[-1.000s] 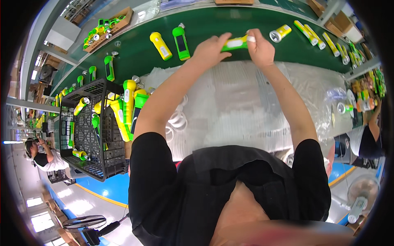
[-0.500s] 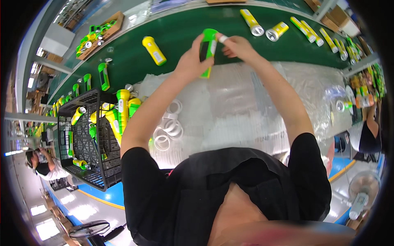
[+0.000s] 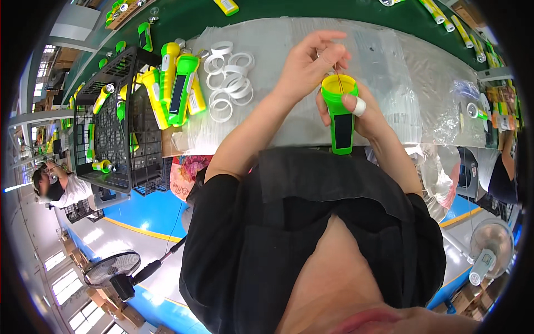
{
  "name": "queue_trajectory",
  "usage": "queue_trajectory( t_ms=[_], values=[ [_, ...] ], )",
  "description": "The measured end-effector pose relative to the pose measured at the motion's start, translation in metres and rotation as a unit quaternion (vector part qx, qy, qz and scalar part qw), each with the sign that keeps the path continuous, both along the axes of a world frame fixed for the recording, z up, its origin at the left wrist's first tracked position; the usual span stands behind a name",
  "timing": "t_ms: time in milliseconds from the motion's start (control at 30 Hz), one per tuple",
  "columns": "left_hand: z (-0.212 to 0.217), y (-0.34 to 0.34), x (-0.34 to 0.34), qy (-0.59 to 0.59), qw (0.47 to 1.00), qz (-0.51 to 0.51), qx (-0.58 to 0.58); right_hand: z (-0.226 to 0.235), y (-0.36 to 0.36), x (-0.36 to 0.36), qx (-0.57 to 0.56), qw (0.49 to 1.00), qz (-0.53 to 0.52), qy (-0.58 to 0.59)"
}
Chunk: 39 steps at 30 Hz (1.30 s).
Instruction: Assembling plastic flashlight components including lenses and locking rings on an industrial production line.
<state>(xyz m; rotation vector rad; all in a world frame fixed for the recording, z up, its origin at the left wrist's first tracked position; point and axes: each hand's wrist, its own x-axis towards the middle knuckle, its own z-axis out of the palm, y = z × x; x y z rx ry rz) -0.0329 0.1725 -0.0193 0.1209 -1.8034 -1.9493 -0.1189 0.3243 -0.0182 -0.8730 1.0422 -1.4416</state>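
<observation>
A green flashlight body (image 3: 341, 131) with a dark panel on its side stands upright in front of my chest. Its wide yellow-rimmed mouth faces up with no head on it. My right hand (image 3: 368, 116), a white band around its thumb, is wrapped about the body just below the mouth. Thin wires (image 3: 340, 80) rise out of the opening. Above it my left hand (image 3: 308, 65) pinches the wires between thumb and fingers; the fingertips partly hide their ends. White plastic rings (image 3: 221, 110) lie loosely piled on the plastic-covered table (image 3: 278, 42), left of my left forearm.
Several yellow and green flashlights (image 3: 183, 92) lean together beside a black plastic crate (image 3: 133, 167) at the left. Beyond the table runs a green conveyor belt (image 3: 289, 10) carrying more flashlights. Standing fans (image 3: 119, 270) are on the floor, and a person (image 3: 61, 186) works at far left.
The flashlight body has come from the belt's near edge back towards my chest. It has passed from my left hand to my right, and my left hand now pinches its wires. The view has shifted.
</observation>
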Motion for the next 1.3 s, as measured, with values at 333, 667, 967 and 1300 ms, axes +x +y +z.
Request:
queue_trajectory(
  t_ms=[333,667,967,1300],
  values=[
    [0.052,0.01,0.025,-0.048,0.87,-0.212,-0.442,-0.015,0.022,0.008,-0.029,0.996,0.009,0.081],
    [-0.007,0.047,-0.067,0.058,0.977,-0.039,-0.199,-0.011,0.062,-0.007,-0.079,0.954,-0.279,-0.075],
    [-0.082,0.02,-0.134,-0.007,0.823,-0.003,-0.568,-0.026,0.087,-0.034,-0.019,0.93,-0.362,-0.064],
    [-0.01,0.037,-0.056,0.108,0.922,-0.031,-0.37,-0.017,0.071,-0.025,-0.026,0.962,-0.26,-0.079]
  ],
)
